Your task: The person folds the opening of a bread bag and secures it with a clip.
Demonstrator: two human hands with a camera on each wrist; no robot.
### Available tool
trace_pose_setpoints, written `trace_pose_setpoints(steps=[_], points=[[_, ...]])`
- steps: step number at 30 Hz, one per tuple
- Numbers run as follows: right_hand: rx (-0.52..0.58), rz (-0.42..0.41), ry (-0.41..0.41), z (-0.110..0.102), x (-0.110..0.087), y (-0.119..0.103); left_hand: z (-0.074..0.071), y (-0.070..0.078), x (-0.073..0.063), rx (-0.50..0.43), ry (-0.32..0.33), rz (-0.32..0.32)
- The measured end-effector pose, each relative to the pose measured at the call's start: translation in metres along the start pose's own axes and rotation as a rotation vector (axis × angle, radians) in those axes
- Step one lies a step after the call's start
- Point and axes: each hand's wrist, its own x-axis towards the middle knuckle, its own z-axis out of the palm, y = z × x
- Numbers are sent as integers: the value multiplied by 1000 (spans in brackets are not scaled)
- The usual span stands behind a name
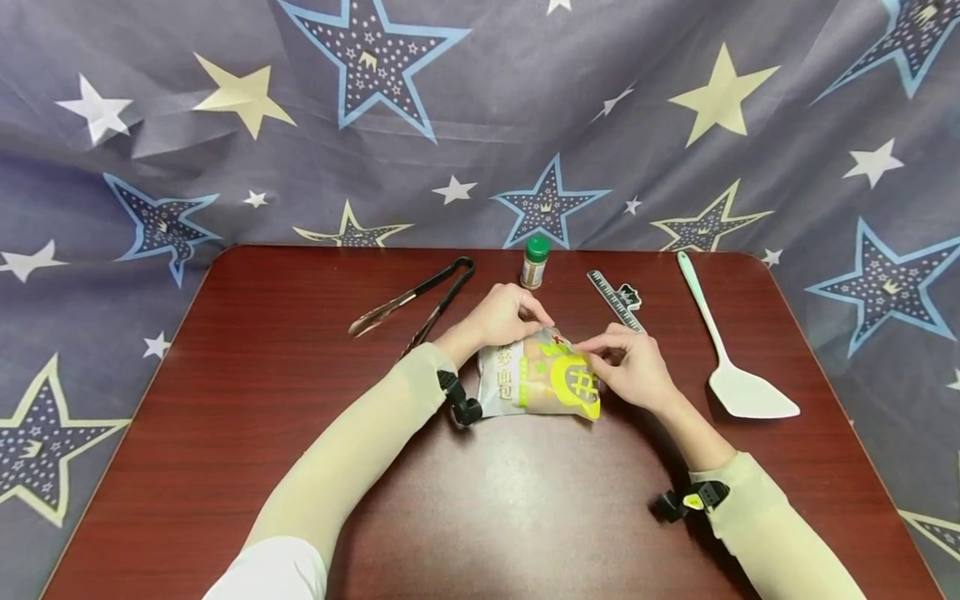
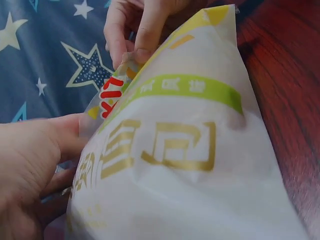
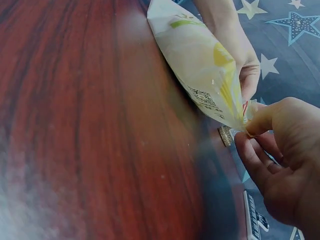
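A plastic bag of bread (image 1: 540,379), white and yellow with gold and green print, lies at the middle of the table. Its far edge is pinched by my left hand (image 1: 506,317), thumb and fingers on the clear film. At the right end of that same edge, my right hand (image 1: 633,367) pinches the film between thumb and forefinger. From the left wrist, the bag (image 2: 190,185) bulges and its red-printed strip (image 2: 112,95) stands up between the hands. In the right wrist view the right fingertips grip a gathered corner.
Behind the hands stand a green-capped seasoning jar (image 1: 534,265) and, to its left, black-handled tongs (image 1: 442,292). A black-and-white bag clip (image 1: 617,300) lies just beyond my right hand. Farther right is a white spatula (image 1: 746,392). A star-patterned cloth (image 1: 480,125) hangs behind the table.
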Motion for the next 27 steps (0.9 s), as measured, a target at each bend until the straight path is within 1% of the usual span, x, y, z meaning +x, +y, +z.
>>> trace_pose_setpoints(steps=[3, 5, 8, 11, 13, 15, 18, 21, 24, 27], points=[[7, 23, 4, 0, 0, -1, 0, -1, 0, 15, 3, 54], [13, 41, 8, -1, -1, -1, -1, -2, 0, 41, 10, 81], [23, 70, 6, -1, -1, -2, -3, -2, -1, 87, 14, 96], [15, 74, 1, 0, -2, -2, -7, -1, -1, 148, -4, 114], [3, 54, 3, 0, -2, -2, -9, -1, -1, 191, -17, 136], [-30, 14, 6, 1, -2, -1, -10, 0, -2, 243, -27, 170], [-83, -54, 9, 2, -2, 1, -10, 0, -4, 331, -34, 237], [-110, -95, -3, 1, -1, 1, -9, 3, -5, 406, -42, 292], [-91, -106, -24, 0, -1, 0, -8, 4, -5, 425, -45, 305], [-108, -128, -31, -1, -1, -1, -7, 3, -6, 409, -43, 300]])
